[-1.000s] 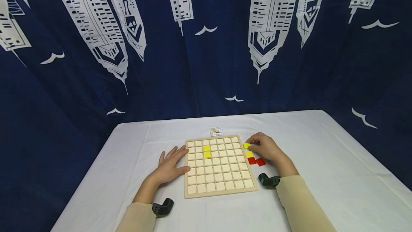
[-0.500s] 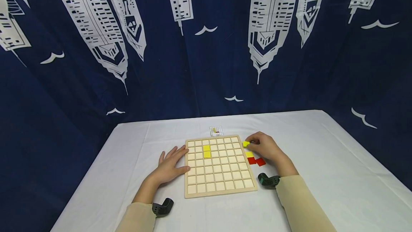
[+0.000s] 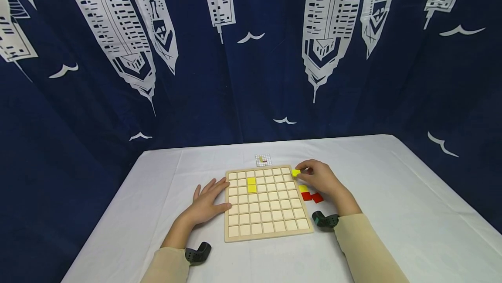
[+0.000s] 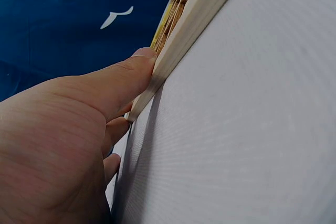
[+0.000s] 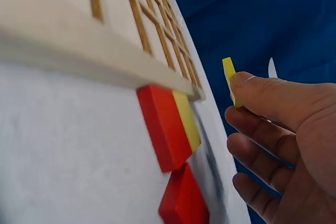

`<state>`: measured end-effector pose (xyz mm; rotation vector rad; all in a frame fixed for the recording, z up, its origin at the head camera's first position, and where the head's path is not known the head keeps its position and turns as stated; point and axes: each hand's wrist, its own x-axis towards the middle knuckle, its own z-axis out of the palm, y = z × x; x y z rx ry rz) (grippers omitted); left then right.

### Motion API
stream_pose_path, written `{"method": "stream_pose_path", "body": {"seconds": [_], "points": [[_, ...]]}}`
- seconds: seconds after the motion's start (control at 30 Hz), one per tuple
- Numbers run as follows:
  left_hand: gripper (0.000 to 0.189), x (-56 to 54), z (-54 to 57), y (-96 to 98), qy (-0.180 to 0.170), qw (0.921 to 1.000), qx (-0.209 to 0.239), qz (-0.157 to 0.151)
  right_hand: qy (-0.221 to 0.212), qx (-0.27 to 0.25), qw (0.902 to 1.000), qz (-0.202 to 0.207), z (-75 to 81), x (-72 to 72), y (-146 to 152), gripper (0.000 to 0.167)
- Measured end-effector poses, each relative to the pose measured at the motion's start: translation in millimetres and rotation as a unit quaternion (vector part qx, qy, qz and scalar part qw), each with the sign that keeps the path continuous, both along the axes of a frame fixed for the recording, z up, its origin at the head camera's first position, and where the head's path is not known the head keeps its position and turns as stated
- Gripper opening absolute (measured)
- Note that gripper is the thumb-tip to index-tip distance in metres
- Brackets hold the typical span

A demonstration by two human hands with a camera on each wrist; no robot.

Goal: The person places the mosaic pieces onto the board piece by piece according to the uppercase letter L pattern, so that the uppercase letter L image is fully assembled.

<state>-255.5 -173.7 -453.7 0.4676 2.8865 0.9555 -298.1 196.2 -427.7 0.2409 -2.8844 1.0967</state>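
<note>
A pale wooden grid board point(image 3: 268, 236) lies on the white table, with two yellow tiles point(image 3: 252, 185) in adjoining cells of one column. Against its left edge rests my left hand point(image 3: 205, 204), fingers spread and straight; in the left wrist view the thumb point(image 4: 123, 80) touches the board's rim. My right hand point(image 3: 321, 178) pinches a yellow square tile point(image 5: 230, 80) between thumb and finger, lifted near the board's upper right edge. Beside the right edge lie another yellow tile point(image 5: 187, 121) and two red tiles point(image 5: 164, 127), one turned askew.
A small printed grid card point(image 3: 263, 160) with coloured cells lies just behind the board. A dark blue curtain point(image 3: 235, 78) with white building prints hangs behind the white-covered table point(image 3: 392, 213). Black cameras point(image 3: 198, 252) are strapped to both wrists.
My right hand has lifted the pinched yellow tile off the table and moved it slightly left and away, to the board's right edge. My left hand has stayed still.
</note>
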Motion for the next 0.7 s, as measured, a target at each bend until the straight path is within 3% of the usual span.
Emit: {"method": "stream_pose_path", "body": {"seconds": [0.7], "points": [[0.069, -1.2, -1.7, -1.3, -0.001, 1.0000, -0.003, -0.002, 0.052, -0.003, 0.9963, 0.068, 15.4, 8.1, -32, 0.021]]}}
